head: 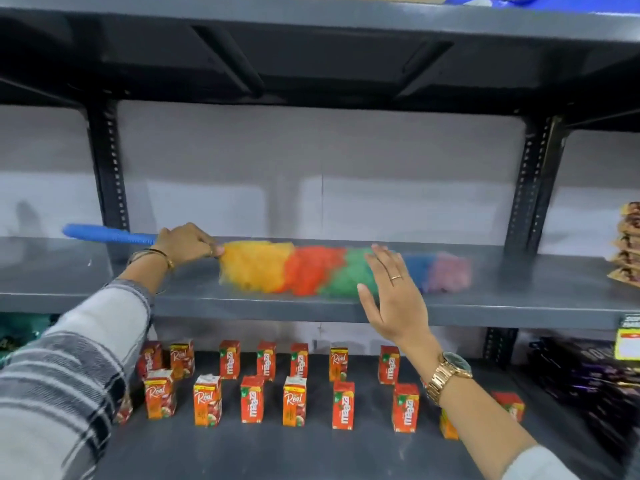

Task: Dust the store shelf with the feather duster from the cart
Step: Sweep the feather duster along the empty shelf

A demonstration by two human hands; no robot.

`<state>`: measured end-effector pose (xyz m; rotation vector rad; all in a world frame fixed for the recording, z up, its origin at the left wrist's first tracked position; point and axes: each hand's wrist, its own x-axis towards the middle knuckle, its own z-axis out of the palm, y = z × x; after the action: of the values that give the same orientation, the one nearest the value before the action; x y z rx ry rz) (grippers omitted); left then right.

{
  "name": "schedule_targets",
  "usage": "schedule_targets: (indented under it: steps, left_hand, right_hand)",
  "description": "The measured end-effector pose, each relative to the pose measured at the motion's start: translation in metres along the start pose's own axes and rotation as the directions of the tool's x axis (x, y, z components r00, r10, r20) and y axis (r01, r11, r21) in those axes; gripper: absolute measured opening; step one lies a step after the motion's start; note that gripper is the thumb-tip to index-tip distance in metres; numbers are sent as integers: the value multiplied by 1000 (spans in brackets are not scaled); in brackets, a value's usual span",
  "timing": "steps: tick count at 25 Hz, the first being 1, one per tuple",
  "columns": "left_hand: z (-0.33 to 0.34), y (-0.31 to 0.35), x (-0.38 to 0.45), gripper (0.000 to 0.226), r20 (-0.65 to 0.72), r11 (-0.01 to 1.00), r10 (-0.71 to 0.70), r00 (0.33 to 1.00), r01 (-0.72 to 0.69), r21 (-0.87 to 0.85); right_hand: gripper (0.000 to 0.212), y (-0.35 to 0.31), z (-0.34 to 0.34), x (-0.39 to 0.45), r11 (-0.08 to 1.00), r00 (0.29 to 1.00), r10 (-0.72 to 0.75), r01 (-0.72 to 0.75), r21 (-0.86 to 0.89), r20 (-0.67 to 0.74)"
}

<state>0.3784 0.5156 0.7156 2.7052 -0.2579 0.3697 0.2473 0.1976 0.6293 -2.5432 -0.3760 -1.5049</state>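
Red juice cartons (294, 386) stand in two rows; dark packets (588, 379) and stacked snack packs (625, 244) at right edge.

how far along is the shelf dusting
Done: the feather duster is off the cart, held in the left hand. In hand: its head lies on the middle shelf, blurred; the right hand is open. Left: unclear; the juice cartons' shelf is untouched now.

1 duster (277, 270), 2 hands (394, 299), 16 juice cartons (294, 400).
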Motion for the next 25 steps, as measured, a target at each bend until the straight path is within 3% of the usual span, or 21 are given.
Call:
schedule_targets:
  steps: [2,4,6,8,9,12,14,16,18,20,22,23,25]
  left_hand:
    - [-1,5,1,35,-266,981,-76,961,120,155]
    - [-6,3,-1,34,-391,983,-77,917,136,125]
    - [-14,-18,-7,33,-249,995,-89,964,98,26]
    - [-12,-38,-19,35,-84,992,-92,992,99,84]
    - [-7,-41,-24,37,-112,983,-119,986,133,128]
    - [-7,-25,-33,34,-436,977,-157,886,203,61]
    - [-18,-36,-36,30,-386,990,-139,912,120,-74]
    - [-33,-62,-45,29,-182,984,-121,976,94,-150]
    - [-38,-82,-57,30,-94,986,-167,982,167,-10]
    - [-37,-80,-62,34,-280,957,-235,931,272,103]
    - [-40,-72,-67,33,-449,953,-256,856,302,33]
    - [-44,-76,-68,32,-466,960,-250,849,279,-5]
    - [-54,-96,-80,33,-361,967,-243,900,255,-17]
  right_hand:
    - [50,-2,-1,-1,1000,1000,-9,9,-13,-3]
    - [51,-3,-2,0,999,1000,-23,23,-39,6]
    - [52,-6,-2,1,996,999,-37,39,-80,23]
    - [52,-17,2,4,995,999,-30,34,-92,36]
    - [52,-28,6,6,996,999,-28,31,-78,44]
    - [52,-65,26,11,999,996,-45,47,-15,78]
    - [51,-81,36,15,999,996,-40,37,31,86]
    - [51,-91,42,18,995,997,-7,-1,98,75]
    - [50,-101,46,20,990,998,-2,-7,144,61]
    - [45,-114,51,22,986,998,-24,14,164,62]
    - [42,-127,56,24,979,996,-36,18,202,83]
    - [42,-133,59,25,976,995,-45,23,217,94]
    - [41,-144,66,27,967,991,-75,45,250,112]
